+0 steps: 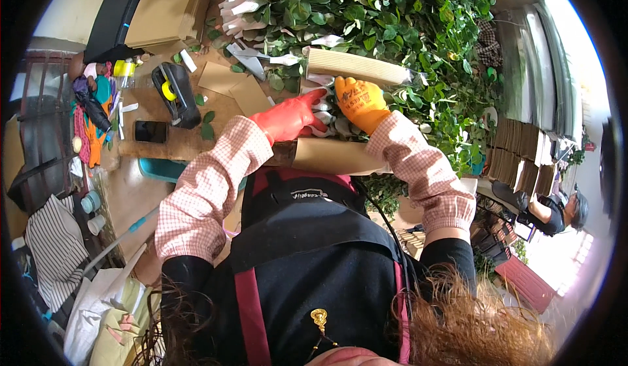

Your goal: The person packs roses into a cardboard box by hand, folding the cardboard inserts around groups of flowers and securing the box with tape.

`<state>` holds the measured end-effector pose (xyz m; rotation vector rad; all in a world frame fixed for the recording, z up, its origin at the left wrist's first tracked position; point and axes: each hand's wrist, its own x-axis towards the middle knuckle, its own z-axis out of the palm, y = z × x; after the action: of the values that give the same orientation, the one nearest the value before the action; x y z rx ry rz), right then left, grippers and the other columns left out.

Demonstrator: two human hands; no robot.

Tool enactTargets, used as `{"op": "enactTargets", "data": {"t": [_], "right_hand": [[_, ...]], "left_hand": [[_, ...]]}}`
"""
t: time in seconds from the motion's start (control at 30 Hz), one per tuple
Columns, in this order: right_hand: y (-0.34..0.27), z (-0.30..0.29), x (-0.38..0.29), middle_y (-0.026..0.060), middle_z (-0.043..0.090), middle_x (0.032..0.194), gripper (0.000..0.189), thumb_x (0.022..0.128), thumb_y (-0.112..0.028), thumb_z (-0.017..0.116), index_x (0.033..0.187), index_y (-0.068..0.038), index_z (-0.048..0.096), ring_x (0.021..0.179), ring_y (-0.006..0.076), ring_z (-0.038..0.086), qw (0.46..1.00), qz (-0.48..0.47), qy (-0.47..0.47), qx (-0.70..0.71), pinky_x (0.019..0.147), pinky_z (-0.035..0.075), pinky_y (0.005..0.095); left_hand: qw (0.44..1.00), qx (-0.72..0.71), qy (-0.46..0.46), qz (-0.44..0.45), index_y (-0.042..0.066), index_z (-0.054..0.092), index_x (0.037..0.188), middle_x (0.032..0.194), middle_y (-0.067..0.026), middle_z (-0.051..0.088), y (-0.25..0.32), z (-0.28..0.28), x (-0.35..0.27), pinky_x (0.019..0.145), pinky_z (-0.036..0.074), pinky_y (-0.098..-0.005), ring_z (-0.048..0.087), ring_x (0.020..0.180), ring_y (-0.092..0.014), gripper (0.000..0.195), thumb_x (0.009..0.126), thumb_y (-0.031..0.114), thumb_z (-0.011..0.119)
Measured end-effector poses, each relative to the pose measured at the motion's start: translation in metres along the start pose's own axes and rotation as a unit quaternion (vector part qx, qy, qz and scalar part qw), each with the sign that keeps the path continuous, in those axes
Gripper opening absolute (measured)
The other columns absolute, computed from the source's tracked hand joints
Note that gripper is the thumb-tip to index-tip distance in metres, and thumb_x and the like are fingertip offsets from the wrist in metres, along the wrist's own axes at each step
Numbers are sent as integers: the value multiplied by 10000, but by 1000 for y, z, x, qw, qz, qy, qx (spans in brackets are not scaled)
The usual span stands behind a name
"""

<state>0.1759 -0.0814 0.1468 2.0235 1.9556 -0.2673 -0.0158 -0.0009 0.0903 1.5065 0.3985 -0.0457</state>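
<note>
My left hand (289, 117), in a red rubber glove, reaches in with its fingers spread against a row of white mesh-sleeved flower heads (322, 105). My right hand (361, 105), in an orange glove bearing print, is curled at the right side of that row; whether it grips anything is hidden. Just beyond both hands lies a corrugated cardboard piece (355, 66), bent over leafy stems. Nearer my body, a brown cardboard flap (336, 156) hangs over the table edge below the flower heads.
Leafy stems (392, 17) pile up behind and to the right. Scissors (249, 59), cardboard pieces (250, 96), a tape dispenser (175, 95) and a phone (150, 131) lie leftward. Stacked cardboard (164, 10) stands at back left. A person (552, 214) is far right.
</note>
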Motion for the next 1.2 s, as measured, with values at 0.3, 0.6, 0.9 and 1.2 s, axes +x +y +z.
{"op": "enactTargets", "data": {"t": [0.3,0.6,0.9,1.2], "right_hand": [[4,-4,10,147,689,1111,286,949,-223,498,1161,-65,608,1002,305,688,1000,4,-15,26,820,548,416],[4,25,32,152,680,1130,294,931,-228,517,1164,-69,599,1002,304,685,998,-38,32,-37,798,555,427],[8,-2,7,164,625,1182,427,930,-309,570,1234,-10,537,1005,336,656,996,-27,-72,43,854,531,410],[49,79,-206,177,710,1048,529,909,-422,654,1268,-36,610,938,243,694,879,92,-155,442,806,528,366]], "left_hand": [[955,-245,12,-169,117,711,1162,1514,-223,351,-4,0,1,997,477,-386,520,1281,-321,363,819,-1,728],[990,-93,0,-109,-17,320,1472,1375,-220,535,31,0,-8,998,460,-391,606,1133,-398,760,831,27,724],[908,358,-42,212,169,707,1151,1495,-230,386,14,-13,-5,1038,448,-443,490,1290,-408,375,806,25,726],[954,229,-15,192,156,760,965,1565,-189,267,-9,0,-1,1068,448,-438,436,1356,-373,160,838,60,742]]}}
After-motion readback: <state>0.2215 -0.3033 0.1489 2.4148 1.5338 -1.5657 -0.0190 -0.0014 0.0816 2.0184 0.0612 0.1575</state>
